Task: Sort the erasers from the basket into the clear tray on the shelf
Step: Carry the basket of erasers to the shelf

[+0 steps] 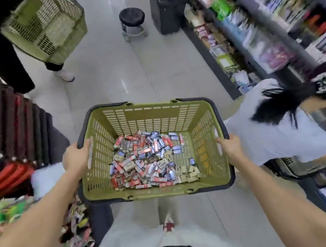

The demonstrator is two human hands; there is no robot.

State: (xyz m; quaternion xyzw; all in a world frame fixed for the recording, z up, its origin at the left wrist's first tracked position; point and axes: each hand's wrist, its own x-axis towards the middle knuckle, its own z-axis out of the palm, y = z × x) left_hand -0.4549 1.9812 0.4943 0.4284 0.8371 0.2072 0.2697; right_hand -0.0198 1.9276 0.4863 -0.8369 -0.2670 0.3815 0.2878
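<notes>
Basket is held between both hands, left hand and right hand each curled tight round a side rim, erasers heaped in the bottom. Looks like the carrying stage to me. Next they'd want it parked by the shelf. Can't spot the clear tray, that whole side's a blur.

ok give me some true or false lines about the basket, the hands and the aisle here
1. The left hand and right hand each grip a side rim of the basket. True.
2. The basket is empty. False: a pile of wrapped erasers lies on its floor.
3. A black stool stands in the aisle ahead. True.
4. The right hand pinches an eraser. False: it grips only the basket rim.
5. A second green basket shows at upper left. True.
</notes>
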